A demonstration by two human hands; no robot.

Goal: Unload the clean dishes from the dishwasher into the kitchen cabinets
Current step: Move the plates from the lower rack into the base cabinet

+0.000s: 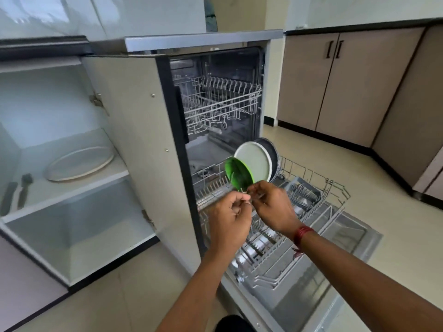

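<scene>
The kitchen had a pale tiled floor and an open steel-topped dishwasher. Curled fingers of the left hand and right hand together pinched a thin metal piece, too small to identify, above the pulled-out grey wire lower rack. Just beyond, a round green bowl and a pale round plate stood upright.

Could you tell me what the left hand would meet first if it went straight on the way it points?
Probably the green bowl, on edge in the rack just beyond the left hand, which pinches a metal piece with the right hand. Depth is unclear.
</scene>
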